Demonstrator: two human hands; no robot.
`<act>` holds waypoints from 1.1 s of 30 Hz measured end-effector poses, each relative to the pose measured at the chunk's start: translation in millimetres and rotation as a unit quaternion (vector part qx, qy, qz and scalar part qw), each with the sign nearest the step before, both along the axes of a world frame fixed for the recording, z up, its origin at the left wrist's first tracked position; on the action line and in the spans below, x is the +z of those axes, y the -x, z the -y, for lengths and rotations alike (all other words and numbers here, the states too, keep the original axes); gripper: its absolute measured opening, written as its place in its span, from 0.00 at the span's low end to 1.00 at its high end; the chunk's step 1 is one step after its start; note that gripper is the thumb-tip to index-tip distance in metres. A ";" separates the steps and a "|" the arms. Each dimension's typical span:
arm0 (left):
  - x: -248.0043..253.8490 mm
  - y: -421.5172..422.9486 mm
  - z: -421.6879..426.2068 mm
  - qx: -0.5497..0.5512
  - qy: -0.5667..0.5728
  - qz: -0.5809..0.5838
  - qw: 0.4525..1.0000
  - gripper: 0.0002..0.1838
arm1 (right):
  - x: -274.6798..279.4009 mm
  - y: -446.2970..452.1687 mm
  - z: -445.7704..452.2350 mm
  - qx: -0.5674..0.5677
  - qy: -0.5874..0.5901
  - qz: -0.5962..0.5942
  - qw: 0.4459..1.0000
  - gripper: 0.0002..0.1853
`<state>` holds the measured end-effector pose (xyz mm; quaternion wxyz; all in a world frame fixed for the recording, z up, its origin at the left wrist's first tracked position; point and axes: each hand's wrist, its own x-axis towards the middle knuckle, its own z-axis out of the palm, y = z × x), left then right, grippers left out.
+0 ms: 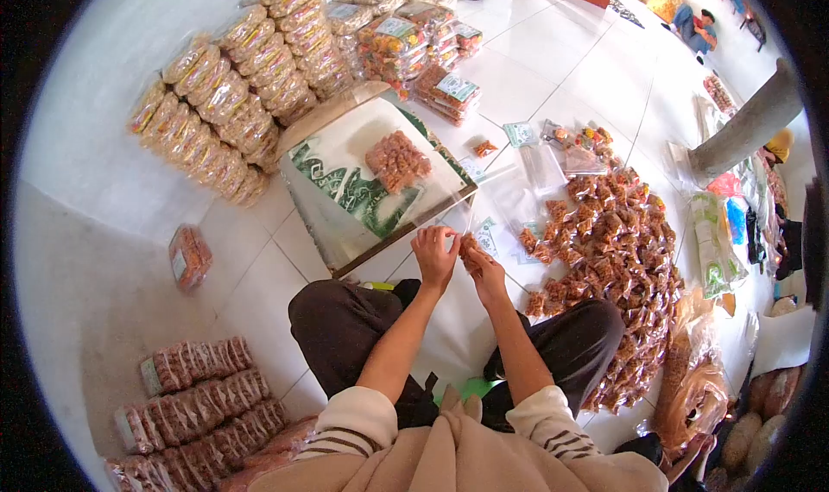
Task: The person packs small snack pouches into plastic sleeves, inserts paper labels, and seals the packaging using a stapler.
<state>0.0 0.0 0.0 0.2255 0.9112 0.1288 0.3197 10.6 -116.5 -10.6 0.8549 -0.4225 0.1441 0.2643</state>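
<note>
My right hand (488,275) is closed round a small clear packet of brown snack (469,246), just off the near right corner of a low box (345,255). Beside it, my left hand (435,255) has its thumb and fingers pinched together near the packet's top; what they grip is too small to make out. On the box's white and green top lies a clear bag filled with brown snack packets (398,161). A large heap of similar small packets (617,268) spreads over the tiles to the right of my hands.
Stacks of packed snacks (250,69) line the wall at the upper left. More long packs (203,397) lie at the lower left. Empty clear bags (542,168) and labels (521,134) lie beyond the heap. A grey post (747,121) stands right; a person (695,30) sits far off.
</note>
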 end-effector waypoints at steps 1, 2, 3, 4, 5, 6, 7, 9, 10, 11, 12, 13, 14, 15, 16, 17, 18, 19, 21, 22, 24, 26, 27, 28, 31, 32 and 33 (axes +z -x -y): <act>5.2 4.5 0.3 -0.013 0.028 0.021 0.999 0.08 | 3.7 4.8 -5.9 0.003 -0.004 -0.003 1.000 0.20; 10.3 10.2 0.3 -0.024 0.056 0.041 0.997 0.08 | 7.5 9.7 -11.1 0.007 -0.007 -0.007 1.000 0.19; 7.8 -18.4 -8.0 -0.023 0.050 0.069 0.996 0.08 | 1.4 -21.5 -23.3 0.009 -0.013 0.020 1.000 0.19; 9.1 -14.2 -8.0 -0.024 0.062 0.076 0.995 0.08 | -0.1 -19.9 -27.0 0.002 0.008 0.064 0.998 0.18; 10.7 -8.3 -9.3 -0.023 0.073 0.082 0.994 0.08 | -1.6 -16.9 -31.9 -0.005 0.027 0.107 0.994 0.18; 10.6 -0.9 -14.4 -0.016 0.068 0.075 0.995 0.08 | -4.6 -13.2 -39.9 0.001 0.023 0.100 0.995 0.18; 10.0 0.8 -16.0 -0.038 0.081 0.085 0.992 0.08 | -7.0 -16.2 -43.9 -0.002 0.113 0.118 0.987 0.18; 10.4 4.5 -19.6 -0.053 0.093 0.094 0.990 0.08 | -9.0 -20.3 -51.4 0.000 0.201 0.137 0.970 0.18; 11.6 6.3 -20.3 -0.061 0.098 0.099 0.988 0.08 | -8.3 -22.3 -54.3 0.014 0.261 0.148 0.954 0.18; 12.8 8.2 -21.5 -0.069 0.104 0.103 0.987 0.08 | -7.7 -23.8 -57.5 0.028 0.319 0.158 0.934 0.18; 11.3 10.1 -25.4 -0.072 0.143 0.083 0.984 0.07 | -13.8 -24.3 -63.2 0.026 0.265 0.142 0.953 0.17; 9.4 11.3 -28.7 -0.069 0.142 0.084 0.984 0.07 | -20.9 -25.6 -69.2 0.029 0.265 0.144 0.953 0.17; 7.5 11.6 -32.5 -0.081 0.149 0.110 0.979 0.07 | -27.7 -27.8 -76.8 -0.005 0.216 0.172 0.961 0.18; 2.6 10.2 -38.7 -0.094 0.153 0.136 0.974 0.08 | -23.4 -29.1 -86.0 -0.038 0.163 0.200 0.965 0.19; -2.7 6.0 -45.2 -0.090 0.150 0.137 0.975 0.08 | -19.2 -30.5 -90.6 -0.034 0.161 0.201 0.966 0.19; -8.0 0.0 -53.4 -0.026 0.224 0.143 0.964 0.12 | -15.3 -31.7 -93.7 -0.009 0.246 0.235 0.940 0.22; -15.9 -7.1 -63.7 0.038 0.295 0.147 0.943 0.16 | -10.0 -33.4 -99.8 0.016 0.329 0.267 0.906 0.25; -19.5 -15.0 -72.2 0.042 0.296 0.148 0.943 0.16 | -13.3 -34.9 -103.8 0.020 0.328 0.268 0.905 0.25; -26.2 -35.9 -95.4 0.049 0.406 0.144 0.901 0.25 | -19.9 -40.0 -113.2 0.016 0.386 0.338 0.858 0.27; -29.1 -43.0 -109.0 0.017 0.457 0.122 0.881 0.31 | -22.8 -43.7 -121.4 0.018 0.384 0.338 0.859 0.27; -34.7 -51.1 -108.7 0.006 0.494 0.115 0.862 0.32 | -24.8 -50.2 -127.4 0.008 0.381 0.476 0.793 0.29; -29.4 -55.3 -112.2 -0.022 0.551 0.099 0.828 0.34 | -18.0 -55.4 -138.2 0.015 0.404 0.511 0.758 0.29; -28.4 -57.8 -112.7 -0.035 0.580 0.092 0.809 0.35 | -14.6 -57.6 -142.5 0.020 0.426 0.547 0.720 0.30; -26.5 -59.2 -115.1 -0.049 0.606 0.084 0.789 0.36 | -14.0 -57.5 -149.4 0.025 0.412 0.525 0.744 0.29; -26.0 -64.8 -119.6 -0.053 0.608 0.079 0.788 0.37 | -18.0 -70.0 -165.4 0.018 0.430 0.514 0.742 0.29; -26.4 -64.5 -118.2 -0.052 0.589 0.066 0.804 0.36 | -19.6 -71.0 -167.6 0.023 0.429 0.513 0.743 0.29; -28.5 -64.8 -116.7 -0.053 0.569 0.053 0.819 0.35 | -20.8 -72.7 -168.0 0.034 0.427 0.521 0.738 0.30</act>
